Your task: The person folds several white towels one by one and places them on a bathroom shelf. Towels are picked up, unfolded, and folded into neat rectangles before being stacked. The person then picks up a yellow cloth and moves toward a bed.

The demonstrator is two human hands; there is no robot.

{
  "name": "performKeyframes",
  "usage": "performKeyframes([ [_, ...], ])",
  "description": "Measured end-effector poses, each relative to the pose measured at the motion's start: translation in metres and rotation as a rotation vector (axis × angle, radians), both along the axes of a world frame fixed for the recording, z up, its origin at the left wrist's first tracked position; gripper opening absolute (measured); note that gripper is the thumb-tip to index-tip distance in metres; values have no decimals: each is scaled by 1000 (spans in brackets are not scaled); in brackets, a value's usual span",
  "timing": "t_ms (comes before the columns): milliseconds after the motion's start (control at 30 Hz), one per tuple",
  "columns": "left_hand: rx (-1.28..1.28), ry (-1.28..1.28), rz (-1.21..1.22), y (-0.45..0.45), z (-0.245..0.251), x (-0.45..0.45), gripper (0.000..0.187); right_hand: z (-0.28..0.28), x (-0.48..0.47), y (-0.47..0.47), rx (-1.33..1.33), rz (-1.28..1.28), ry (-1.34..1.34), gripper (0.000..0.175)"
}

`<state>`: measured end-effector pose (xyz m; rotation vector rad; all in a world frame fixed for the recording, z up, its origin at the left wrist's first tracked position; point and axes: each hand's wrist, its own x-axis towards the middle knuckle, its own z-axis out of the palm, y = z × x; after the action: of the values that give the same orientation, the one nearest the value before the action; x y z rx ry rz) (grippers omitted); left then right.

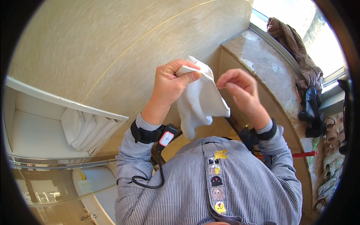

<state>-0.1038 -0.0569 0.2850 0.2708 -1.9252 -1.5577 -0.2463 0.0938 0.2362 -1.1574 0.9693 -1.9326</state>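
A white knit cloth item [197, 98], perhaps a sock or glove, hangs in front of my chest. My left hand [175, 80] pinches its folded upper edge between thumb and fingers. Just right of the cloth is my right hand [239, 88], slightly blurred, its thumb and index fingertips close together; whether they hold something fine, such as a thread, cannot be made out. The lower parts of the cloth dangle loose over the striped shirt.
Folded white cloths [84, 126] lie in a white compartment at left. A stone ledge [270, 62] curves along the right, below the window. On it are a brown garment [298, 47], a black shoe-like object [310, 104] and crumpled light items [333, 166]. A red rod [303, 154] juts out near my right elbow.
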Motion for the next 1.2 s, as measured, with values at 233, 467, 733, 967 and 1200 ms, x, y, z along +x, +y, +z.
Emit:
performKeyframes([
  [233, -105, 81, -40, 5, 10, 9, 12, -45, 22, -1, 383, 557, 216, 33],
  [467, -192, 140, 121, -19, 21, 55, 12, -56, 13, 18, 939, 191, 1360, 31],
  [733, -181, 93, 316, -49, -14, 102, 12, -25, -24, 39, 562, -321, 1438, 16],
  [967, -194, 145, 398, -60, -13, 119, 11, 9, -4, 52, 378, 130, 1201, 27],
  [1200, -74, 67, 437, -77, -6, 131, 12, 48, 6, 61, 310, 454, 926, 20],
])
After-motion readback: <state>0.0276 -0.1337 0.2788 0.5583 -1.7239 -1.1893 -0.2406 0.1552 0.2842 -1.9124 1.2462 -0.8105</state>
